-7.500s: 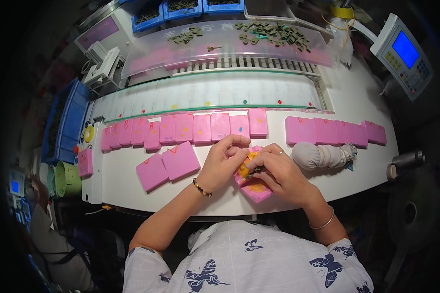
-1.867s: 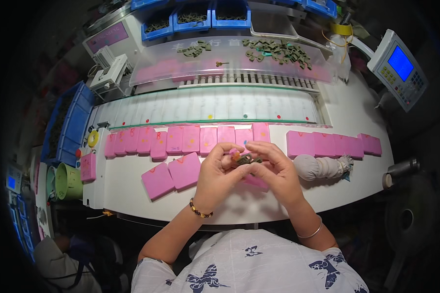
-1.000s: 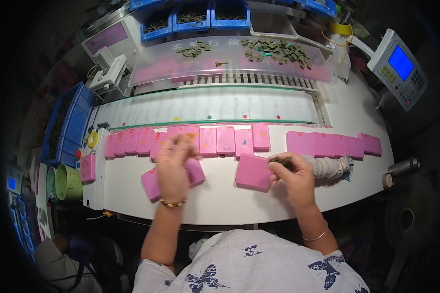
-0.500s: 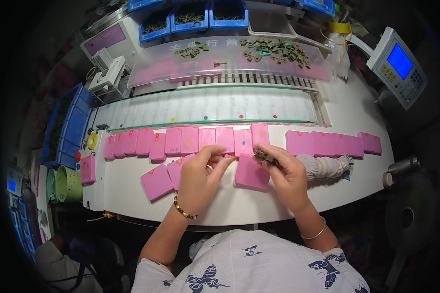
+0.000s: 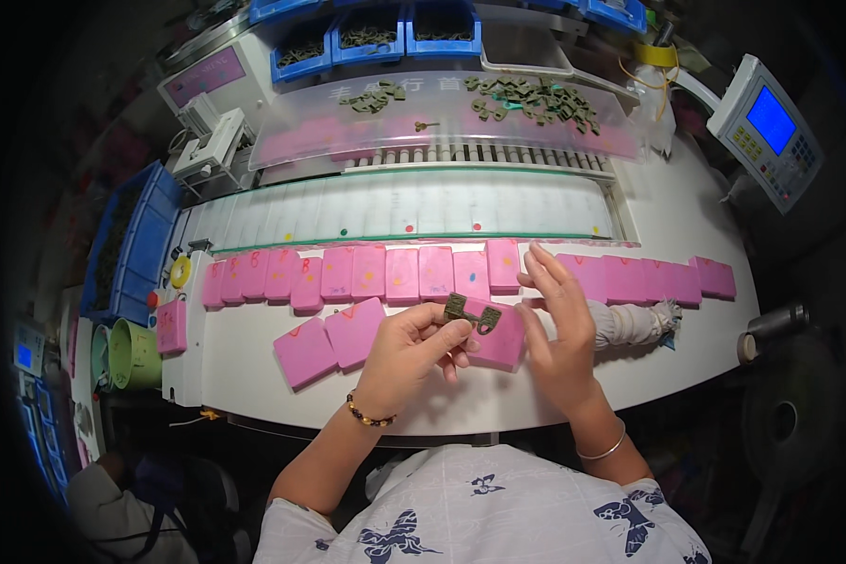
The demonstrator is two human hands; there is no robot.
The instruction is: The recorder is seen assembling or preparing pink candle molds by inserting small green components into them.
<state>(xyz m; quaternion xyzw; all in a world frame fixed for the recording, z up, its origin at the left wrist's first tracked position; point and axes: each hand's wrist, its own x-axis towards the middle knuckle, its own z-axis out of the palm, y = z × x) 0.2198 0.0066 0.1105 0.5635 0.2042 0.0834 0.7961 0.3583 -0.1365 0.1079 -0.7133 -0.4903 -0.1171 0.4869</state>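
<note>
My left hand (image 5: 421, 346) pinches a dark green wax-like piece (image 5: 459, 306) between thumb and fingers. The piece has a patterned squarish end and a looped end. Behind it, a pink mould block (image 5: 500, 340) lies on the white table, partly covered by the piece and my fingers. My right hand (image 5: 559, 343) is open beside the block's right edge, fingers apart and pointing up, with nothing in them. Two more pink blocks (image 5: 355, 331) lie tilted to the left of my left hand.
A row of pink blocks (image 5: 402, 273) runs behind my hands. Farther back are a glass-edged track of white slats (image 5: 376, 209) and a clear sheet (image 5: 301, 117) bearing dark green pieces. A grey cloth bundle (image 5: 630, 324) lies right; blue bins (image 5: 442, 42) and a control panel (image 5: 766, 127) stand around.
The dark green piece has passed from my right hand to my left. My right hand has opened and its fingers have spread. The white slats' coloured dots have shifted left.
</note>
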